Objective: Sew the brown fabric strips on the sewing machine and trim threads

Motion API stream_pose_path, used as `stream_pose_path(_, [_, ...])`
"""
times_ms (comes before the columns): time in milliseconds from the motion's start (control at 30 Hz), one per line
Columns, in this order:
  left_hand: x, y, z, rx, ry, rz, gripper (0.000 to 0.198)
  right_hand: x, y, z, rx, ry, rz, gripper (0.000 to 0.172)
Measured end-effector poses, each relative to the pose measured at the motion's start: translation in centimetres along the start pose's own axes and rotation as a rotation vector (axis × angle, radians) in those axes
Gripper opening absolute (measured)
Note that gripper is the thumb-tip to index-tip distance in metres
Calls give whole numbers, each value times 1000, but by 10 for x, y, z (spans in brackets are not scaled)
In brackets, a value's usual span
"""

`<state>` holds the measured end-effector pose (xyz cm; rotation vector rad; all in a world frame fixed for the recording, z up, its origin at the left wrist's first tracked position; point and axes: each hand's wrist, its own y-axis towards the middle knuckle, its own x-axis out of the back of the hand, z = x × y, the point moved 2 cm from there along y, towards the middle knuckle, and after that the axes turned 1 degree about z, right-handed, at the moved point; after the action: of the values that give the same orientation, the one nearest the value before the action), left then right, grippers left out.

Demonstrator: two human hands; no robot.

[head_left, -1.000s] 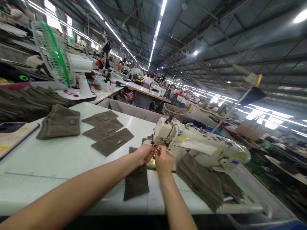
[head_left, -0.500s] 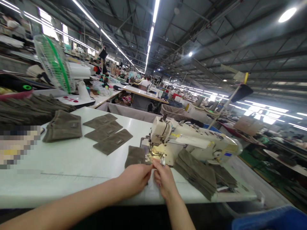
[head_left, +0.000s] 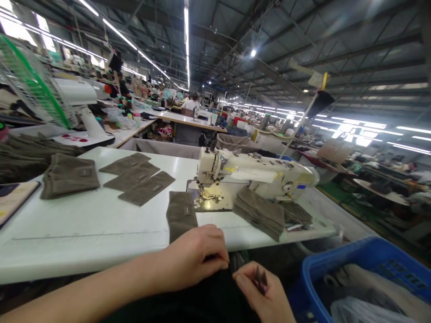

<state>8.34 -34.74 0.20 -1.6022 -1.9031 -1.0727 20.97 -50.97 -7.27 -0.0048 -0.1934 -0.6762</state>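
My left hand point(head_left: 198, 253) is closed in a pinch just over the table's front edge. Whatever lies between its fingertips is too small to make out. Close by, lower and to the right, my right hand point(head_left: 264, 294) is curled with thumb and forefinger together. Two dark pointed blades, like thread snips point(head_left: 260, 279), stick out between its fingers. Beyond my left hand a brown fabric piece with a small label point(head_left: 182, 216) lies flat, partly covered by that hand. The sewing machine point(head_left: 215, 172) stands behind it, with no fabric seen under its needle.
Three labelled brown pieces point(head_left: 146, 188) overlap on the white table point(head_left: 101, 224), left of the machine. A folded brown stack point(head_left: 70, 176) lies further left, another stack point(head_left: 259, 211) beside the machine's arm. A blue basket point(head_left: 311, 287) stands lower right; a fan point(head_left: 37, 85) is at left.
Both hands have come from near the needle back to the table's front edge and apart. The labelled fabric piece shows more fully. Blades now show in my right hand. The view has shifted.
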Motion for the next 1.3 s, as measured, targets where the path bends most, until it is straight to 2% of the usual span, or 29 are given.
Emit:
stream_pose_path(167, [0, 3, -33, -29, 146, 44, 15, 14, -13, 13, 9, 28, 23, 44])
stream_pose_path(267, [0, 7, -46, -66, 101, 26, 15, 18, -14, 22, 11, 30, 88, 41])
stream_pose_path(400, [-14, 10, -48, 39, 23, 98, 15, 26, -18, 29, 20, 4, 216, 38])
stream_pose_path(500, [-27, 11, -44, 108, 75, 93, 13, 37, -24, 27, -10, -42, 205, 36])
stream_pose_path(633, [-37, 11, -40, 159, 110, 93, 12, 57, -27, 7, -71, -189, 103, 33])
stream_pose_path(767, [-43, 10, -47, 135, 112, 126, 13, 80, -26, -21, -120, -400, -202, 32])
stream_pose_path(833, [-46, 10, -51, 105, 123, 147, 15, 84, -28, -27, -99, -405, -314, 40])
stream_pose_path(900, [-48, 11, -53, 86, 131, 162, 17, 81, -30, -27, -39, -357, -306, 47])
stream_pose_path(1000, [-49, 16, -45, 111, 109, 157, 19, 67, -34, -16, 73, -318, -180, 47])
stream_pose_path(1100, [-48, 20, -29, 184, 108, 123, 17, 49, -35, -7, 155, -369, -86, 34])
stream_pose_path(1300, [-51, 18, -6, 228, 151, 93, 17, 18, -26, -2, 332, -569, -88, 10])
